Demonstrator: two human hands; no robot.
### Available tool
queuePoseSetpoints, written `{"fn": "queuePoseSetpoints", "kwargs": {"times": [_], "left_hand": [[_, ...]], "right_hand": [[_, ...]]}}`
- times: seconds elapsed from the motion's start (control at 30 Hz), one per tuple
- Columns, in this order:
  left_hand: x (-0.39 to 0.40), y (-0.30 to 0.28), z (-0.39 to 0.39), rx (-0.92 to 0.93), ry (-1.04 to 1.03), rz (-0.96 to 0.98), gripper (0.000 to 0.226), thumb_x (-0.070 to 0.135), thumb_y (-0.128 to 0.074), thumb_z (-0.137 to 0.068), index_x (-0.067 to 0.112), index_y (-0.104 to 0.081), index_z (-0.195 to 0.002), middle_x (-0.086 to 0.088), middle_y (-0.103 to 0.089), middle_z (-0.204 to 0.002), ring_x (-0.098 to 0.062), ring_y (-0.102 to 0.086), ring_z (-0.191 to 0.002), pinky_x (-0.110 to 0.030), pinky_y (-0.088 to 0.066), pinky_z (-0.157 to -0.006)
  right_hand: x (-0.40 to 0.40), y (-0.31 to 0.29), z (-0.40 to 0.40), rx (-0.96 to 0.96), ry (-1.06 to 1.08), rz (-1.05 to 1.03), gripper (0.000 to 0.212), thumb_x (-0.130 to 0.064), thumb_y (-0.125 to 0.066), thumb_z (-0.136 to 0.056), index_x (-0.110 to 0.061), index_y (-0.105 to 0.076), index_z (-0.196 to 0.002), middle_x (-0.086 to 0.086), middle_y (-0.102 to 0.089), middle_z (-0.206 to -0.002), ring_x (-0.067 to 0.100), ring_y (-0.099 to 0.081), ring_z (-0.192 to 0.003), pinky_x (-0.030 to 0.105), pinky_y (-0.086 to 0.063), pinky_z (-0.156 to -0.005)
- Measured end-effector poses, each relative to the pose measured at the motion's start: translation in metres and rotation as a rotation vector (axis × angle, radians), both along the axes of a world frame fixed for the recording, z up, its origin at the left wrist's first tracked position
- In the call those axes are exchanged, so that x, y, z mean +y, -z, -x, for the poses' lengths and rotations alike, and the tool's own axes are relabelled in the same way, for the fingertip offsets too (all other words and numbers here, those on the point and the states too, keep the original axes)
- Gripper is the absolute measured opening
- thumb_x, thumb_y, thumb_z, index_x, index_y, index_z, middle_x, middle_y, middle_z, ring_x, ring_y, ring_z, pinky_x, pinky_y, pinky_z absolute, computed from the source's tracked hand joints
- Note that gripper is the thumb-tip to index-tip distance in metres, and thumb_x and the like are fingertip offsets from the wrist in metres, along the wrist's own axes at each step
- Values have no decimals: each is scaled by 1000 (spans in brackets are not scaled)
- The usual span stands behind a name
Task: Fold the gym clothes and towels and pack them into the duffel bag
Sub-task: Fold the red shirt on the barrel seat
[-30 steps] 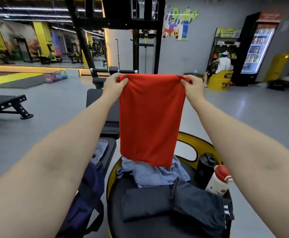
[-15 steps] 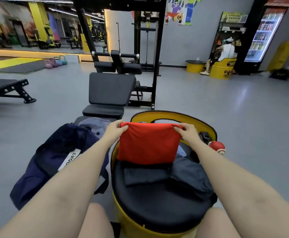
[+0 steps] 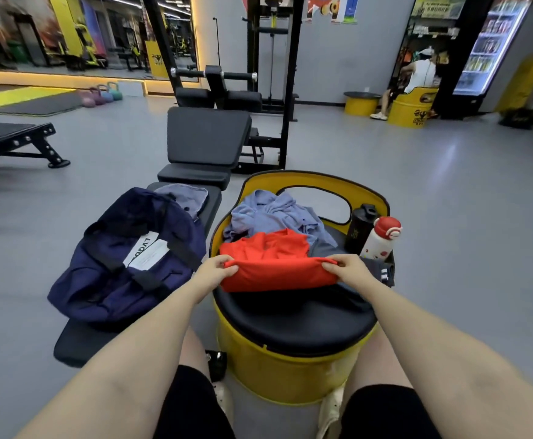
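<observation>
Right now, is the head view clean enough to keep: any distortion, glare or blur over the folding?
Head view: wide-angle bending curves the floor and forearms toward the edges; the lit drinks fridge is blown out and streaks the floor with glare; the red garment, left hand and right hand are sharp and evenly lit; the navy duffel bag reads clearly.

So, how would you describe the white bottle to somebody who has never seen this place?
Find the yellow barrel seat in front of the person, piled with clothes. At its right edge, behind the right hand, two bottles stand side by side. The white bottle is the nearer one, with a red cap and red dots; the black shaker beside it is plain dark.
</observation>
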State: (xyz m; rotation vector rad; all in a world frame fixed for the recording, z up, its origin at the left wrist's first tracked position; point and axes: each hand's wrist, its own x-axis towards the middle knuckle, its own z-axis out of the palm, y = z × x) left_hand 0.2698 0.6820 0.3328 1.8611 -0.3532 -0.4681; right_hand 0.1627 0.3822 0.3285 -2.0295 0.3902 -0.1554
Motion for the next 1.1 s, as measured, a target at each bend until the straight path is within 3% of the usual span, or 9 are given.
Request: {"fn": "queuePoseSetpoints", "kwargs": {"times": [0.17,0.3,0.4,0.5,0.6,0.8,0.97,1.03,1.1], "left_hand": [[9,25,28,96,38,-28,20,3,-56,-93,14,-53,-76,0,-51,-65,-4,-49,-52,-15,-38,-54],[17,46,38,159,73,-103,22,7,-58,-92,17,-53,-73,-1,-51,-67,-11,-46,-59,-22,-37,-58],[23,60,41,216,114,-150,18,10,-59,-91,18,-55,-76,-2,-54,-74,-15,-50,-68,-24,-41,-64],[25,69,41,243,128,-187,13,13,-59,-91,19,-58,-80,-3,-56,-82,-20,-52,-79,-31,-44,-76],[22,74,36,240,103,-201,16,13,-57,-93,19,-56,-78,-3,-55,-77,-17,-51,-73,-29,-44,-72],[7,80,8,140,-10,-160,16,11,-57,-93,17,-56,-78,-6,-55,-76,-17,-51,-69,-30,-44,-68],[-11,93,-44,54,-132,-142,14,16,-62,-90,25,-61,-79,-13,-64,-89,-26,-59,-86,-41,-48,-84],[-21,92,-61,13,-209,-152,2,18,-63,-90,19,-65,-91,-17,-67,-99,-31,-62,-96,-45,-48,-94],[-33,84,-73,-30,-281,-182,21,20,-61,-91,9,-64,-108,-13,-67,-106,-28,-60,-103,-35,-45,-94]], "right_hand": [[6,30,27,84,-32,2,8,-13,-67,-88,-17,-71,-83,11,-61,-78,21,-54,-77,40,-47,-74],[11,40,45,126,-86,-13,16,-5,-63,-90,2,-69,-103,12,-61,-82,20,-54,-76,22,-44,-65],[13,47,53,170,-112,-31,16,-2,-62,-89,3,-68,-103,7,-60,-74,14,-52,-66,12,-44,-56],[13,55,52,214,-135,-29,15,-2,-62,-89,5,-68,-102,5,-60,-72,12,-51,-65,12,-43,-57],[12,63,43,214,-117,10,18,-6,-63,-90,6,-68,-103,9,-60,-77,12,-52,-68,17,-42,-62],[10,69,9,175,-25,89,19,-11,-65,-90,0,-70,-104,-1,-62,-72,5,-52,-65,8,-39,-58],[4,55,-35,87,17,218,14,-21,-64,-91,-15,-74,-99,2,-70,-83,12,-61,-83,21,-38,-68],[0,53,-58,62,37,229,17,-21,-63,-91,-14,-74,-102,5,-73,-94,17,-64,-94,23,-39,-75],[-2,52,-82,47,62,253,21,-21,-63,-91,-12,-72,-108,7,-71,-106,21,-62,-104,23,-40,-80]]}}
